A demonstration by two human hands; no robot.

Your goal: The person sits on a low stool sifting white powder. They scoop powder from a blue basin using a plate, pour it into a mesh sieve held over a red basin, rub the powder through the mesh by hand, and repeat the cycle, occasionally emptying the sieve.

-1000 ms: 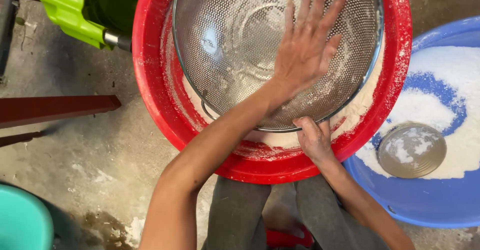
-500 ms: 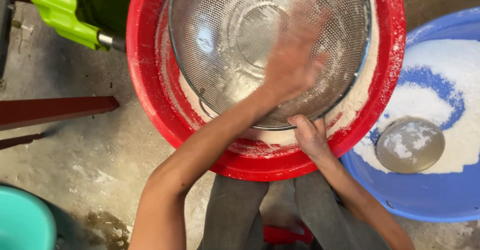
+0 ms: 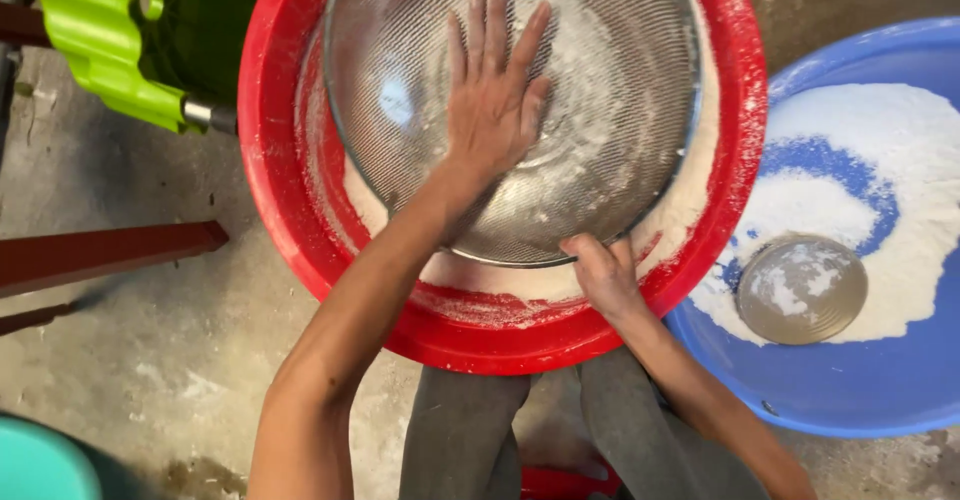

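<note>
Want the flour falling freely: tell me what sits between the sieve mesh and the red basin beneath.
Nothing visible does: the round metal mesh sieve sits directly over the red plastic basin, left hand pressed flat inside, right hand gripping its near rim.

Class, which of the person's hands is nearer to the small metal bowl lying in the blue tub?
Right. The right hand grips the sieve rim just left of the metal bowl; the left hand lies flat inside the sieve, farther away.
</note>
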